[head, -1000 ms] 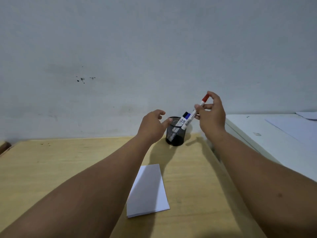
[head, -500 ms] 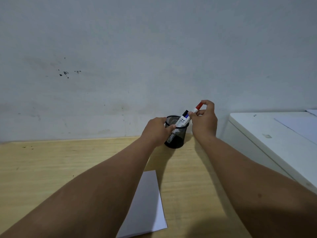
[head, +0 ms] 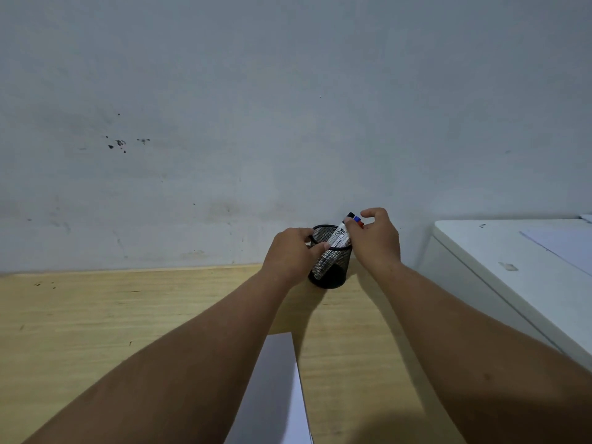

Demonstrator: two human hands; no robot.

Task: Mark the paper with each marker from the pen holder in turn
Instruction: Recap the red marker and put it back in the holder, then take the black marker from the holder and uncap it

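- The wooden desk runs up to the wall, and everything I need sits at its far edge, so I lean in rather than drag things toward me.
- The paper lies near me between my forearms, well apart from the holder; I want it flat and square there for whichever marker comes out.
- The pen holder, a black mesh cup, stands by the wall. It looks light, so I'd brace it before moving anything in it.
- My left hand does that job: fingers curled round the left side, thumb on the rim, a light wrap and no squeeze.
- My right hand is at the right of the cup, fingers loosely arched over the marker tops. Whether it has a pinch on one I cannot tell, since the fingertips cover the contact.
- The markers lean together against the right rim, white barrels with printed labels.
- The caps are black, blue and red, bunched tight. I should take one by its cap end and draw it straight along its lean, so the others don't tip.
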